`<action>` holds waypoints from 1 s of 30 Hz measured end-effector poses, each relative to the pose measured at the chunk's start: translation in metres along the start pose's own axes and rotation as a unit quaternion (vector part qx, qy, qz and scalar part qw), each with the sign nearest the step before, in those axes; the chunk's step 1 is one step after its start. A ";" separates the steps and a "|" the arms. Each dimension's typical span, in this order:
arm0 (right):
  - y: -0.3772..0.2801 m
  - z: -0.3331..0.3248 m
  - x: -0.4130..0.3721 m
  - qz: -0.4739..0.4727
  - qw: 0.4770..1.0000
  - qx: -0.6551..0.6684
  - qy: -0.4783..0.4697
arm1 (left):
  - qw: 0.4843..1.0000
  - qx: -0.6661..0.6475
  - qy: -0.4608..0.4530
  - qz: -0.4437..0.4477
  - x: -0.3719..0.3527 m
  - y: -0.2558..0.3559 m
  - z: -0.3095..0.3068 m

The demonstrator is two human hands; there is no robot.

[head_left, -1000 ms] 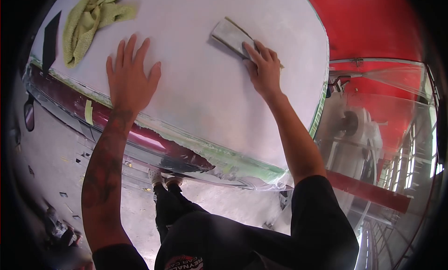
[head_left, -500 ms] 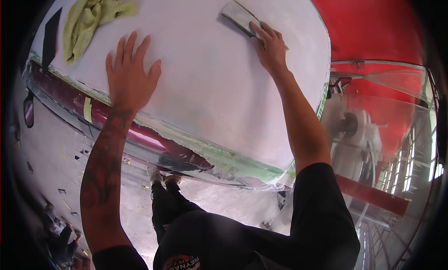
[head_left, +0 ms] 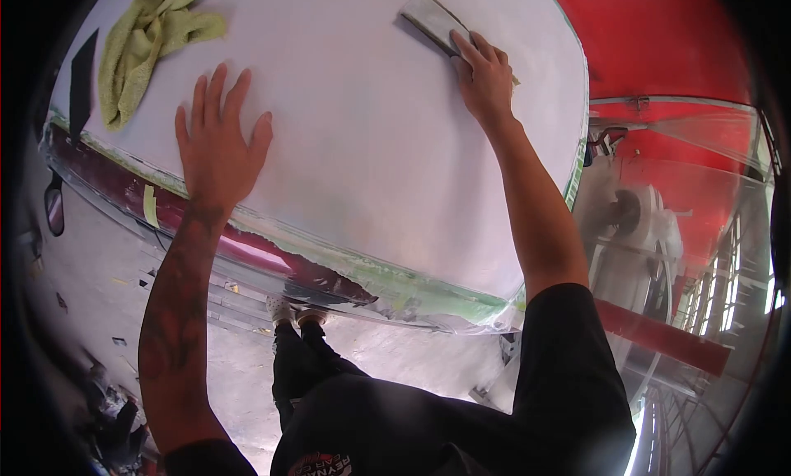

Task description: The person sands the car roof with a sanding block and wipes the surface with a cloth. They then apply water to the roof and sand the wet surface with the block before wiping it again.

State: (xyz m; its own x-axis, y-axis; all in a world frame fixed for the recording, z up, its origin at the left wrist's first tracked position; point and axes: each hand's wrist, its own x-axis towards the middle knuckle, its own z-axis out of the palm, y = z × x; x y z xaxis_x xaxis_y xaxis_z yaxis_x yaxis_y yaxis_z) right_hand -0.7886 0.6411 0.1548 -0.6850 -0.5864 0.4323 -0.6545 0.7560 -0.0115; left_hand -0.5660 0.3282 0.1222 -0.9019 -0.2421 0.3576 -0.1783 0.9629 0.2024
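Note:
A large pale, whitish panel point(head_left: 354, 147) with green-edged borders fills the upper middle. My left hand point(head_left: 218, 142) lies on it with fingers spread and nothing held. Toward the panel's upper right, my right hand point(head_left: 486, 77) grips a long, flat grey block point(head_left: 430, 21), which rests against the surface and points up and to the left. A crumpled yellow-green cloth point(head_left: 136, 56) lies on the panel beyond my left hand. Left of the cloth is a dark flat strip point(head_left: 81, 85).
A dark red, glossy body edge point(head_left: 313, 276) with a piece of yellow tape point(head_left: 150, 206) runs along the near side of the panel. To the right are a red surface point(head_left: 659, 48) and plastic-covered items point(head_left: 643, 229). Dark debris lies on the floor at lower left.
The view has shifted slightly, so the cloth and my left hand appear a little farther left. The block and my right hand appear slightly farther right, with the same grip.

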 end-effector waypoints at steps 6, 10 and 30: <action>-0.068 -0.071 -0.149 0.028 0.993 0.067 -0.092 | 0.999 0.004 -0.030 -0.027 0.003 0.001 0.001; -0.038 -0.049 -0.099 -0.015 0.997 0.045 -0.055 | 1.000 0.012 -0.022 -0.014 0.003 0.000 0.003; 0.068 -0.046 -0.097 0.083 0.996 0.028 0.003 | 1.000 0.023 -0.018 -0.006 0.002 -0.004 0.005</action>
State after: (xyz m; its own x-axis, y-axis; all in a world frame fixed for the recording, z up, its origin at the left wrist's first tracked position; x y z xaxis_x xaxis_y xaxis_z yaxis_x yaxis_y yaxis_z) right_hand -0.7518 0.7627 0.1534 -0.7828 -0.4535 0.4261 -0.5501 0.8244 -0.1332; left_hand -0.5691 0.3243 0.1178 -0.9130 -0.2496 0.3225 -0.2062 0.9648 0.1630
